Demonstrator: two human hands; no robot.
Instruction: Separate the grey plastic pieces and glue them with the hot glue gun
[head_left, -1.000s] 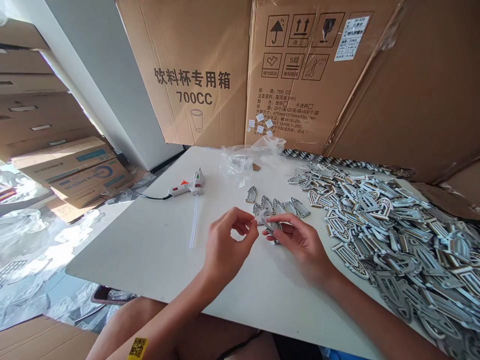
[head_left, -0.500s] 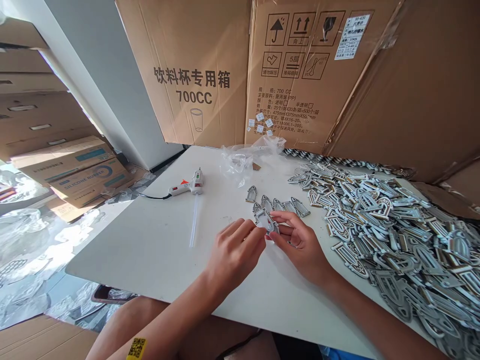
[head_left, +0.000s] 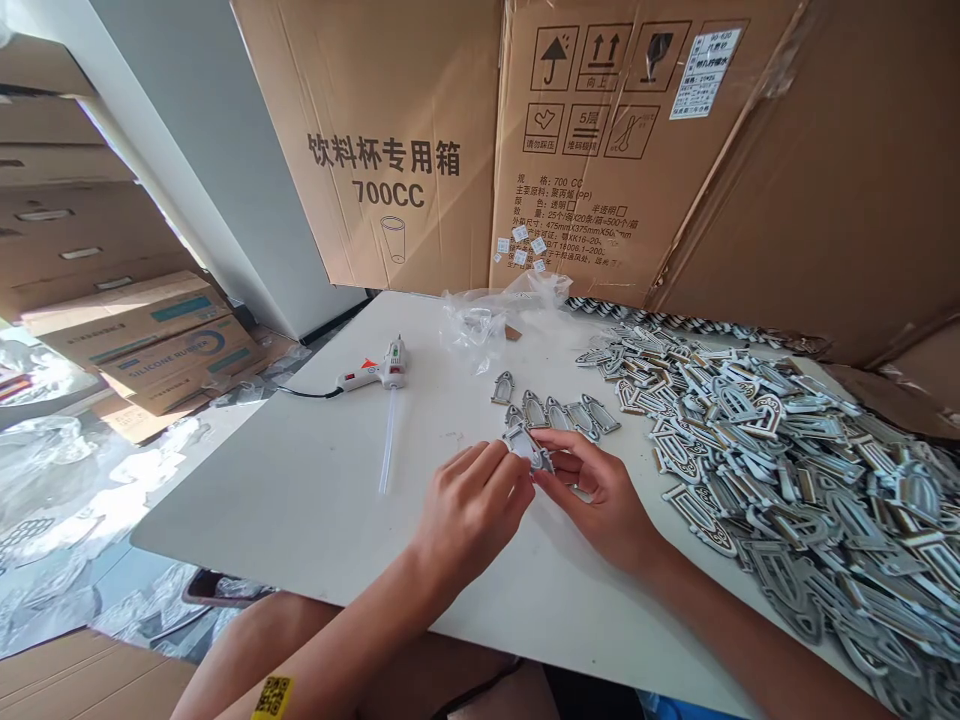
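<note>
A small silver-grey arch-shaped frame (head_left: 527, 447) is held above the table between both hands. My left hand (head_left: 476, 510) is closed, its thumb and fingers pinched at the frame's near left edge; the fingertips are partly hidden. My right hand (head_left: 607, 500) grips the frame's right side between thumb and fingers. Just beyond the hands, several similar arched frames (head_left: 556, 412) lie in a loose row. One more frame (head_left: 503, 387) lies apart from them at the upper left.
A large heap of arched frames (head_left: 810, 480) covers the table's right side. A white glue gun (head_left: 375, 373) with a clear glue stick (head_left: 388, 440) lies on the left of the white table (head_left: 300, 520). Crumpled clear plastic (head_left: 487, 320) and tall cardboard boxes (head_left: 405, 100) stand behind.
The held frame has tilted and shifted slightly left, its top turning toward the left. My right fingers have moved down a little with it. The rest is unchanged.
</note>
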